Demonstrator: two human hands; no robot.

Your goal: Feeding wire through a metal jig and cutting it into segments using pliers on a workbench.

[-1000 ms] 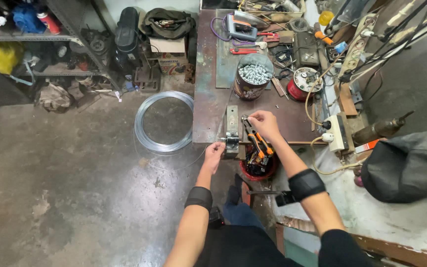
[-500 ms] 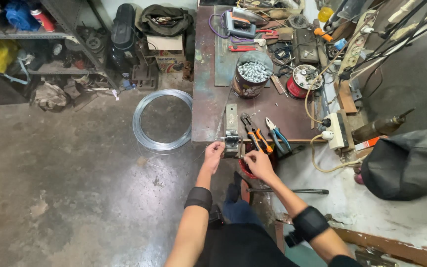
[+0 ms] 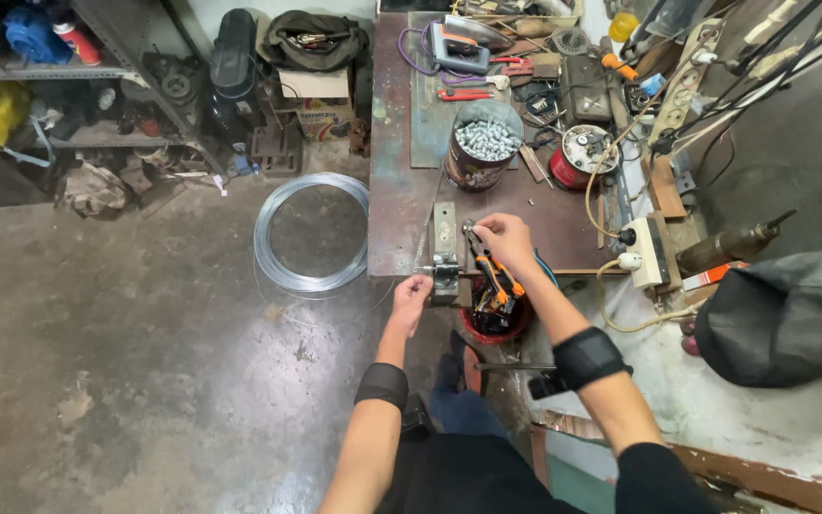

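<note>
You are in a cluttered metal workshop. A worn steel workbench (image 3: 401, 205) holds a can of bolts (image 3: 483, 145), hand tools and cables, while a wire coil (image 3: 311, 231) lies on the stained concrete floor (image 3: 126, 362) beside crowded shelves (image 3: 59, 71).

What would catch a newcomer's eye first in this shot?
The coil of shiny wire on the concrete floor, left of the workbench. Next, the can of bolts mid-bench, and at the near edge the right hand holding orange-handled pliers beside the left hand.
</note>
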